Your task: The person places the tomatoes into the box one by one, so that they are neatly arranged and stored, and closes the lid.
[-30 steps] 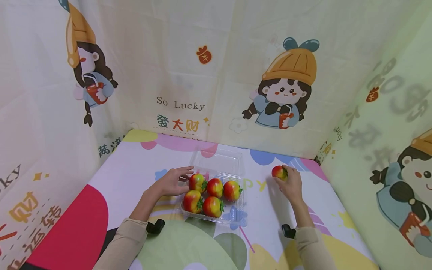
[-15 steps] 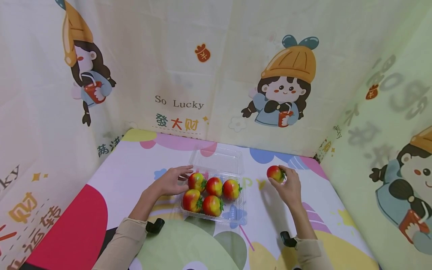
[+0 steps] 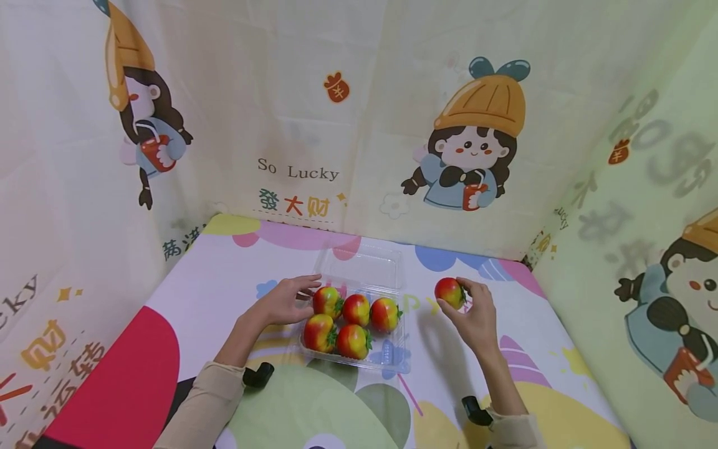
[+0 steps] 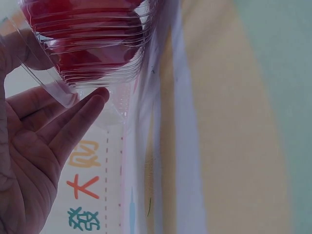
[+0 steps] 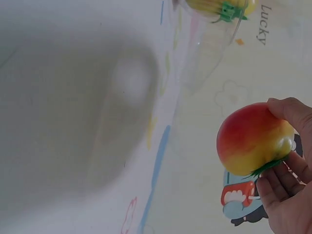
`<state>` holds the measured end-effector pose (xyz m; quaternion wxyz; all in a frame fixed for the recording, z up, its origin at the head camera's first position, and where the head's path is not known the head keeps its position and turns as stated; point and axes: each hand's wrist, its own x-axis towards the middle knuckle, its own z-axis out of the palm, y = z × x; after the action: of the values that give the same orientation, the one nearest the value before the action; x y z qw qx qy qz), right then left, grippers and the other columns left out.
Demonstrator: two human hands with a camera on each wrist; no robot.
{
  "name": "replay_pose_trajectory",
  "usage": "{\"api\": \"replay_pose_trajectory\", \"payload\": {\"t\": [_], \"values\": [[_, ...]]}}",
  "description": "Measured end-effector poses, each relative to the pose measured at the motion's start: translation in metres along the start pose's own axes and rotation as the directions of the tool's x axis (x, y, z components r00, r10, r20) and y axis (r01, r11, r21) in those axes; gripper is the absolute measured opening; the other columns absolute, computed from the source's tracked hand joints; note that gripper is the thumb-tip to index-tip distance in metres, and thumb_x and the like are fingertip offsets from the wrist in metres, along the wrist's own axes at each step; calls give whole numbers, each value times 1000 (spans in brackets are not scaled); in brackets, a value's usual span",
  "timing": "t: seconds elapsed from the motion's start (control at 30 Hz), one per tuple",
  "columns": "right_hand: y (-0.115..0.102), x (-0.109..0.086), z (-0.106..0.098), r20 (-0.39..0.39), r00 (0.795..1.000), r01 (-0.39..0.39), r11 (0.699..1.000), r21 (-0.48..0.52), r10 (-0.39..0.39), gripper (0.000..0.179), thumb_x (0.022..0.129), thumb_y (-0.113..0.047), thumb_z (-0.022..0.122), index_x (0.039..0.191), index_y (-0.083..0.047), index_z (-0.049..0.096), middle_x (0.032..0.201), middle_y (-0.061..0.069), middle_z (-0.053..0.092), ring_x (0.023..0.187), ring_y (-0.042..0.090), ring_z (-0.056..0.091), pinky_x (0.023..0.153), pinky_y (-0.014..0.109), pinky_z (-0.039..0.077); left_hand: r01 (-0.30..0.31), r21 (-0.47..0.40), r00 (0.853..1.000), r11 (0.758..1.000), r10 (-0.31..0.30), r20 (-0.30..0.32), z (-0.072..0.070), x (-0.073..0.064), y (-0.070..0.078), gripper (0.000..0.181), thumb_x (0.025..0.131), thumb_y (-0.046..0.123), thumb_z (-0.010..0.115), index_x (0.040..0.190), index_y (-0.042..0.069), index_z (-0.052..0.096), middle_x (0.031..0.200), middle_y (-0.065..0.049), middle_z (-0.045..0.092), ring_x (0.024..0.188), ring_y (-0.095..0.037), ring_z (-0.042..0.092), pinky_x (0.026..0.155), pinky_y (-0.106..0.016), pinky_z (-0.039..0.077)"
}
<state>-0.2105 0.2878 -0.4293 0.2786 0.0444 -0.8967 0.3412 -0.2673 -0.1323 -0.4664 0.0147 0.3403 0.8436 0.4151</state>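
Note:
My right hand pinches a red-and-yellow fruit with a green leafy top between thumb and fingers. It is held above the table, right of the clear plastic container. In the right wrist view the fruit has its leafy end towards the fingers. Several similar fruits sit in the container in two rows, with a gap at the near right corner. My left hand is at the container's far left corner, fingers fairly straight. In the left wrist view its thumb and fingers straddle the container's rim.
The container's clear lid lies opened back behind it on the patterned tabletop. A printed curtain encloses the table at the back and on both sides.
My right hand has moved left towards the container with the fruit, which has turned a little in view. The left hand and the container have stayed in place.

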Motion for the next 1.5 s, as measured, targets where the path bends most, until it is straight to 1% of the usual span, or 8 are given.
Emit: {"api": "replay_pose_trajectory", "payload": {"t": [0.13,0.23,0.37,0.57,0.73,0.83,1.1,1.5], "values": [[-7,-5,0,8,1000,-7,1000,8,6,64,75,-8,89,131,4,60,122,23,58,112,40,53,91,57,49,-9,11,1000,1000,9,2,1,1,0,68,85,7,68,147,-9,47,143,-28,56,112,-35,69,95,-48,57],[-13,-8,1,17,1000,-4,999,32,4,63,76,-9,89,131,3,60,123,21,57,112,38,54,91,51,49,-9,23,1000,1000,9,-1,0,1,1,67,85,7,68,147,-9,47,142,-28,57,111,-35,69,94,-48,58],[-21,-12,3,24,999,22,999,44,-24,63,76,-11,89,130,2,60,123,19,58,110,34,56,91,42,48,7,22,1000,1000,-7,-1,-1,1,3,67,85,7,68,148,-8,47,142,-27,58,112,-35,69,94,-48,57],[-32,-16,6,29,997,66,996,52,-68,63,74,-13,91,128,-1,62,122,16,61,107,28,59,89,39,47,12,26,1000,1000,-12,-1,-1,0,3,67,85,7,68,148,-8,47,141,-27,58,111,-36,69,94,-48,58],[-41,-21,7,45,995,91,994,63,-94,63,73,-15,92,128,-2,63,121,14,62,104,24,60,85,15,45,2,23,1000,1000,-2,-8,-1,0,3,67,85,7,68,148,-8,47,142,-27,58,111,-36,69,93,-48,58],[-46,-25,9,54,992,112,991,78,-116,63,72,-15,92,127,-3,63,120,12,63,102,22,60,82,8,44,0,21,1000,1000,0,-7,-1,0,4,67,86,7,68,148,-9,47,142,-27,58,111,-36,69,93,-48,58],[-56,-36,15,83,985,142,985,101,-150,64,71,-17,93,126,-5,63,119,8,64,98,17,61,79,23,55,-2,17,1000,1000,2,-9,1,0,0,68,85,6,68,147,-9,47,143,-28,56,111,-36,69,93,-48,58],[-64,-51,24,104,973,189,968,165,-207,59,72,-19,93,123,-8,65,116,3,65,94,14,62,77,28,58,-13,28,1000,1000,13,-10,0,0,0,67,85,7,69,147,-9,48,143,-28,56,111,-35,69,92,-46,59]]}}
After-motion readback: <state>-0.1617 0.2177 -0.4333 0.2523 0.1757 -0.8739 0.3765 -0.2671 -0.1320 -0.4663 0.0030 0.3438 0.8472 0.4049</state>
